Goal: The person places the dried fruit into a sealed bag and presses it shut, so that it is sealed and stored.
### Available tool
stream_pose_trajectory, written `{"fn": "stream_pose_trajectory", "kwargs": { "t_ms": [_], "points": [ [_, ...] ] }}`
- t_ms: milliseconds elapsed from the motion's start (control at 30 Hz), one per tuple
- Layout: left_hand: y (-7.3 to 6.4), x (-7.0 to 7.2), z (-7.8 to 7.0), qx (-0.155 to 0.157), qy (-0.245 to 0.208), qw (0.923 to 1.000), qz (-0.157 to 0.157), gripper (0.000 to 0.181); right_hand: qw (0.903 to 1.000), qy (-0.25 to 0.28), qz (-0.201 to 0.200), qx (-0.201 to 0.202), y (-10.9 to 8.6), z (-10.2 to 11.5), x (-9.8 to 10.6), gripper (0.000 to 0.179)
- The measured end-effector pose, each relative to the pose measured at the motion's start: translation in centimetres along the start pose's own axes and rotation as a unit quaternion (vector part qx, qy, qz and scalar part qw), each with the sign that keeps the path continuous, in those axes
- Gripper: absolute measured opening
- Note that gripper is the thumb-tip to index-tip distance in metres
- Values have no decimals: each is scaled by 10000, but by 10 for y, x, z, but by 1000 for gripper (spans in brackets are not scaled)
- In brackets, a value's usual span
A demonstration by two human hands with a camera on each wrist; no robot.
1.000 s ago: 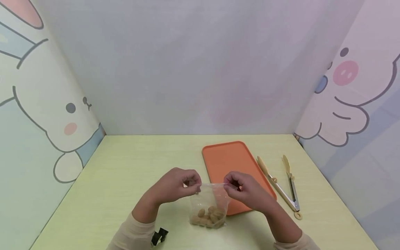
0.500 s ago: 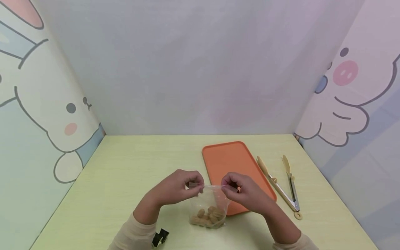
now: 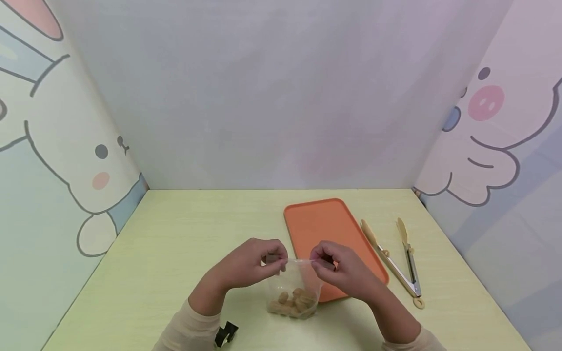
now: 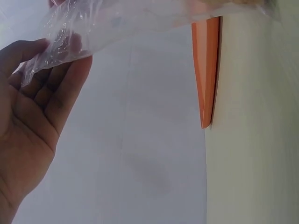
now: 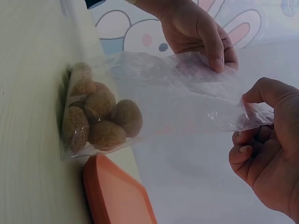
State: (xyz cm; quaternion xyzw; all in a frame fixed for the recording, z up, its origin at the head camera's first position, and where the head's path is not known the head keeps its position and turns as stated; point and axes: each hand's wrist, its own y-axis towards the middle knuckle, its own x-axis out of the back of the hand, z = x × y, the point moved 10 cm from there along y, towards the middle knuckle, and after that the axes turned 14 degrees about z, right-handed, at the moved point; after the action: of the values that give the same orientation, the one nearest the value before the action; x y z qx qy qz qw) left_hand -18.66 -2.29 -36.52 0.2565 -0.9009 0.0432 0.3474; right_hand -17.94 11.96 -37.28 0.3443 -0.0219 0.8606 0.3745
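Observation:
A clear plastic bag [image 3: 287, 278] stands on the table, with several brown, rough, rounded pieces [image 5: 100, 103] in its bottom; their exact kind is unclear. My left hand [image 3: 252, 263] pinches the upper left of the bag's top edge between thumb and fingers. On the other side, my right hand [image 3: 349, 268] pinches the upper right corner the same way. Between them the edge is stretched nearly straight. In the right wrist view, the bag film [image 5: 163, 102] hangs between both hands, creased near the fingertips. Whether the bag's mouth is sealed cannot be seen.
Behind the bag, an orange tray [image 3: 316, 224] lies on the pale table [image 3: 197, 219], partly covered by my right hand. Metal tongs with tan tips [image 3: 399, 274] lie spread to its right. A black piece [image 3: 226, 334] shows beside my left sleeve. Printed walls enclose the table.
Both hands have drawn slightly closer together along the bag's top edge, mostly in the first half second. The bag, its contents, the tray and the tongs stay almost where they were.

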Motion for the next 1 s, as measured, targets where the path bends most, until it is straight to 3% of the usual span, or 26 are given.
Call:
{"fn": "stream_pose_trajectory", "kwargs": {
  "t_ms": [133, 300, 533, 800, 867, 1000],
  "points": [
    [2, -2, 1, -58, -94, 9999, 34, 4, 9999, 32, 90, 57, 1, 4, -2, 13],
    [4, -3, -3, -137, 311, 9994, -12, 7, 9999, -128, 29, 69, 2, 6, -3, 17],
    [3, -3, -10, -362, 642, 9973, -78, 7, 9978, -517, -61, 423, 1, 14, -3, 17],
    [2, -1, -24, -850, 1425, 9848, -514, 11, 9840, -1362, -296, 1111, -1, 31, -2, 24],
    [2, -1, -24, -863, 1488, 9834, -582, 12, 9819, -1421, -324, 1209, -1, 33, -2, 24],
    [4, -3, -20, -701, 1279, 9882, -466, 10, 9861, -1239, -243, 1083, 0, 29, -3, 21]
  ]
}}
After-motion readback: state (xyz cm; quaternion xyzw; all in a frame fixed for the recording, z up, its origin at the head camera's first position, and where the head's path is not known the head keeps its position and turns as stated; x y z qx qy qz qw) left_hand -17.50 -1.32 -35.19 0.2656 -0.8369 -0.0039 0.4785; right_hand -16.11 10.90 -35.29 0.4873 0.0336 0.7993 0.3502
